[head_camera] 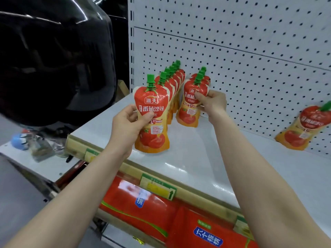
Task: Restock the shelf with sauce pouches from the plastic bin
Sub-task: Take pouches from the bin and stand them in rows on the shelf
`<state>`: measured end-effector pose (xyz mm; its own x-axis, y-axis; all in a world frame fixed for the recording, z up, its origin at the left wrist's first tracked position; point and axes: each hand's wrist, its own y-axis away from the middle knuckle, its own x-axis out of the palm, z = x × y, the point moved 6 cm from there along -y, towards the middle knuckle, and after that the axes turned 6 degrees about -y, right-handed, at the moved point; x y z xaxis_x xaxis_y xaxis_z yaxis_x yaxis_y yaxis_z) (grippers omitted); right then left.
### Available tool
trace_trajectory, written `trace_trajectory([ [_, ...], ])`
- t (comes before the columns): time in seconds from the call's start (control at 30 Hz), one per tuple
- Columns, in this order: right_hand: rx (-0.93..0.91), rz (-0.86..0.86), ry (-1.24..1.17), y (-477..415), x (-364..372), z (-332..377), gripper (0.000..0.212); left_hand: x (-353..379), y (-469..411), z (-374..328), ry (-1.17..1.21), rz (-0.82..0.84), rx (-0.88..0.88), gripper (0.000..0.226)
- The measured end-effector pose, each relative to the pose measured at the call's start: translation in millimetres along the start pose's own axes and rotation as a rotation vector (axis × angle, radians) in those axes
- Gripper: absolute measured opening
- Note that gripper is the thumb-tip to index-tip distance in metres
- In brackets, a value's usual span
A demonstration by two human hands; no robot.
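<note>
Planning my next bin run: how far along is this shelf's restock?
Done: a longer row and a shorter row of tomato sauce pouches stand on the shelf. In hand: the left hand holds one pouch before the longer row; the right hand pinches the shorter row's front pouch. Left: bare shelf rightward, a stray pouch against the pegboard.

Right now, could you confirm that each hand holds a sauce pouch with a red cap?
Not quite: the head view shows green caps, not red. The left hand does hold the near pouch, and the right hand the farther pouch.
</note>
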<state>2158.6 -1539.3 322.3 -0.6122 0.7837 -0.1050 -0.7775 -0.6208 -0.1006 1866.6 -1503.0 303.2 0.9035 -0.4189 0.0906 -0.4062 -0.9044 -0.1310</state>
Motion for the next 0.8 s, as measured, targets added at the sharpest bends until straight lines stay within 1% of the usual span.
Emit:
trace_trajectory([
  [0.17,-0.006,0.031,0.002,-2,-2,-1,0.010,7,1,2,0.009,0.024,-0.001,0.028],
  [0.23,-0.021,0.017,0.049,3,-4,3,0.013,11,2,1,0.012,0.038,0.004,0.027],
  [0.3,-0.107,-0.058,0.179,16,-13,19,0.026,15,4,-1,0.007,0.053,0.014,0.026],
  [0.33,-0.172,-0.129,0.237,27,-20,31,0.030,17,6,-2,0.002,0.061,0.019,0.026],
  [0.37,-0.240,-0.194,0.260,40,-27,45,0.028,19,7,-2,-0.004,0.070,0.023,0.026],
  [0.4,-0.285,-0.201,0.249,53,-31,56,0.024,22,9,-3,-0.010,0.079,0.026,0.025],
  [0.43,-0.291,-0.131,0.198,65,-31,64,0.022,25,10,-2,-0.011,0.086,0.026,0.025],
  [0.47,-0.251,0.011,0.142,80,-25,69,0.027,28,12,-2,-0.008,0.094,0.023,0.025],
  [0.5,-0.184,0.190,0.103,95,-15,69,0.034,33,14,-2,-0.003,0.105,0.020,0.025],
  [0.53,-0.139,0.341,0.104,111,-7,68,0.036,37,16,-2,0.000,0.122,0.019,0.026],
  [0.57,-0.134,0.436,0.125,123,-2,65,0.032,42,17,-2,0.002,0.140,0.019,0.028],
  [0.6,-0.157,0.477,0.140,131,-1,64,0.026,48,19,0,0.001,0.157,0.015,0.030],
  [0.63,-0.183,0.481,0.137,136,-2,61,0.022,52,20,1,-0.001,0.174,0.006,0.032],
  [0.73,-0.199,0.416,0.091,133,-14,51,0.016,65,24,8,-0.033,0.221,0.000,0.035],
  [0.8,-0.194,0.354,0.076,127,-27,46,0.012,69,24,12,-0.105,0.231,0.032,0.039],
])
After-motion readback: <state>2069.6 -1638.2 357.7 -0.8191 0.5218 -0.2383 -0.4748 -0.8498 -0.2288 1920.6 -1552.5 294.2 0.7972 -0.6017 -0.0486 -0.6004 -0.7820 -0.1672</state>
